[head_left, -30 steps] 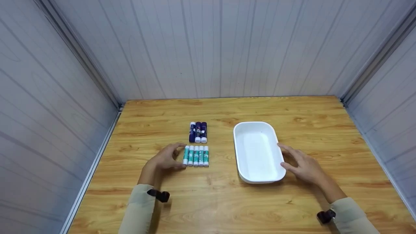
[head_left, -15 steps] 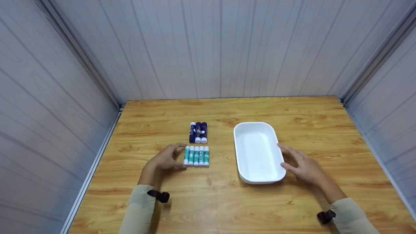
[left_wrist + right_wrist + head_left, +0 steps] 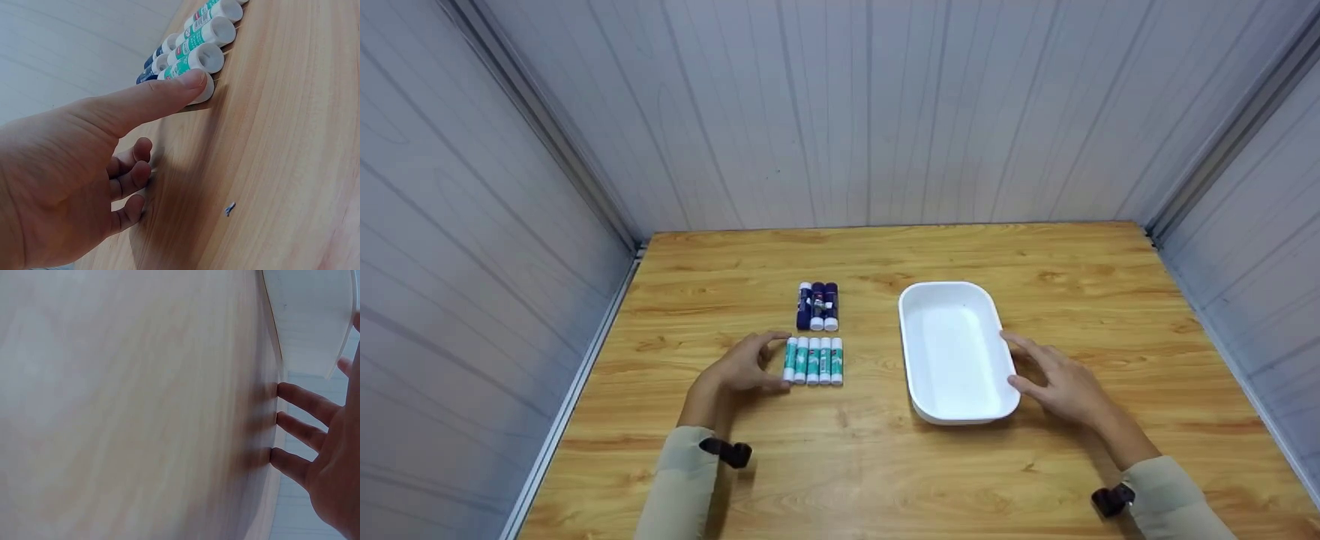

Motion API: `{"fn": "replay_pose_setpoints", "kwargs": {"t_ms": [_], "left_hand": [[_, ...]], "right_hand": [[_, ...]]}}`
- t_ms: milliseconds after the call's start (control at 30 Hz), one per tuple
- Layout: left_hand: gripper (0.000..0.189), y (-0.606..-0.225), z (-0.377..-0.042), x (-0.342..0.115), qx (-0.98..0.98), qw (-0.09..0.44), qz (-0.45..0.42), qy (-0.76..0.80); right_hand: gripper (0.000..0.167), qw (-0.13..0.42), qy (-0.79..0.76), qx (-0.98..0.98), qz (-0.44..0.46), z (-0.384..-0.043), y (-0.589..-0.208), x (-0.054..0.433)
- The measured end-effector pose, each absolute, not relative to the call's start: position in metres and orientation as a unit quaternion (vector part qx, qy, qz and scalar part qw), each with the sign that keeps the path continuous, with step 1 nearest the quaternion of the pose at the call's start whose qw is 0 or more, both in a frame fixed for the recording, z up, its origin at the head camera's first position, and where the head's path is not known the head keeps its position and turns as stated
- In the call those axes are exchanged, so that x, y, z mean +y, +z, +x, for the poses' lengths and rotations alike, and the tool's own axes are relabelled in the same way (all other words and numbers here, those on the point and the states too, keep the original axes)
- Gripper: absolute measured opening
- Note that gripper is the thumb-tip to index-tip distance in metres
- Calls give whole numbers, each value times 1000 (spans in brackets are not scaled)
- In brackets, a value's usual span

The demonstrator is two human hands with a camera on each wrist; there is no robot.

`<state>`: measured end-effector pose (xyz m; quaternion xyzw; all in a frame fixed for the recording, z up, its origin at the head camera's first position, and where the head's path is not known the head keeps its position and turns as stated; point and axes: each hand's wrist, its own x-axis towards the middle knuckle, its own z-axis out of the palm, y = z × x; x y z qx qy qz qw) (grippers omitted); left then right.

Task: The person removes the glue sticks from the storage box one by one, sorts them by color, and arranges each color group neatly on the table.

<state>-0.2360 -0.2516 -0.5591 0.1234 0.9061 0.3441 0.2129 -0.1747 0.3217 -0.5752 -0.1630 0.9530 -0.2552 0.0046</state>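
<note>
A row of several white-and-green glue sticks (image 3: pixel 813 361) lies side by side on the wooden table. My left hand (image 3: pixel 740 365) is at the row's left end, index finger and thumb reaching to the two ends of the leftmost stick. In the left wrist view the thumb (image 3: pixel 163 98) lies straight against that stick's near end, while the other fingers hang loosely bent. Farther right, a white plastic tub (image 3: pixel 956 360) has nothing in it. My right hand (image 3: pixel 1061 382) touches its right rim with spread fingertips; in the right wrist view three fingers (image 3: pixel 306 402) reach down to the tabletop.
Three dark purple-and-white glue sticks (image 3: pixel 817 306) lie just behind the green row. Pale panel walls (image 3: pixel 870 112) close off the back and both sides of the table (image 3: pixel 870 480). A small dark speck (image 3: pixel 230 209) is on the tabletop.
</note>
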Motion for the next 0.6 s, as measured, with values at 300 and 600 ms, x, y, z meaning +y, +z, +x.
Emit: {"fn": "replay_pose_setpoints", "kwargs": {"t_ms": [300,600], "left_hand": [[94,-558,-236,-252,906,207,131,344],[95,-559,-236,-252,904,201,139,351]], "right_hand": [[69,5,-252,954,-161,-174,-575,322],[69,-1,-253,953,-165,-175,-577,322]]}}
